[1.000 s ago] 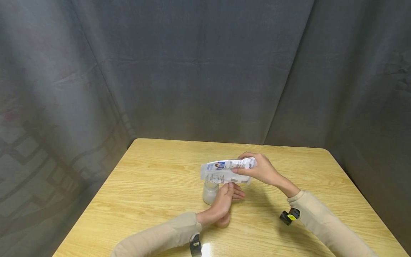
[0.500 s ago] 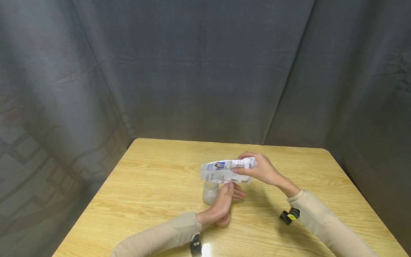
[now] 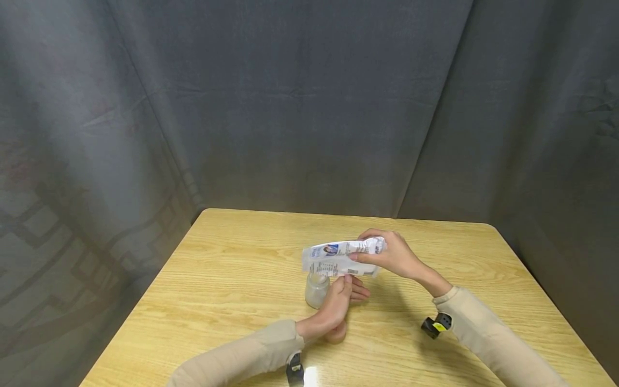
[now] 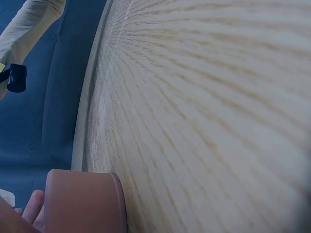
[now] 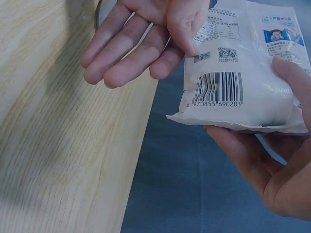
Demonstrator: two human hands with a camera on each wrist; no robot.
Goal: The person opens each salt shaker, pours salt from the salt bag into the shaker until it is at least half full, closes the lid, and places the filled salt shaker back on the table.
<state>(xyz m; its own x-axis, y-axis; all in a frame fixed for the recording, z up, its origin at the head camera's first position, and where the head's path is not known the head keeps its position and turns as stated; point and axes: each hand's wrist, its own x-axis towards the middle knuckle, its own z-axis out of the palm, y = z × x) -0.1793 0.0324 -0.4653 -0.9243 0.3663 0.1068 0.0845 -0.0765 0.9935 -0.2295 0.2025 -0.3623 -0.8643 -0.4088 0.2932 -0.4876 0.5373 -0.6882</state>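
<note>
My right hand (image 3: pixel 394 257) grips a white printed packet (image 3: pixel 331 264), thumb on the near face and fingers behind. The packet lies tilted on its side, its left end over the mouth of a clear glass jar (image 3: pixel 316 293). Whitish contents show inside the jar, which stands on the table. My left hand (image 3: pixel 338 298) is beside the jar's right side, fingers straight. In the right wrist view, the left thumb (image 5: pixel 187 29) touches or nearly touches the packet below its printed code. A pinkish round lid-like piece (image 4: pixel 85 201) stands on the table by the left wrist.
The light wooden table (image 3: pixel 232 252) has rounded far corners. Grey curtains (image 3: pixel 300 107) hang behind it and at both sides. Black wrist cameras sit under both beige sleeves (image 3: pixel 488 336).
</note>
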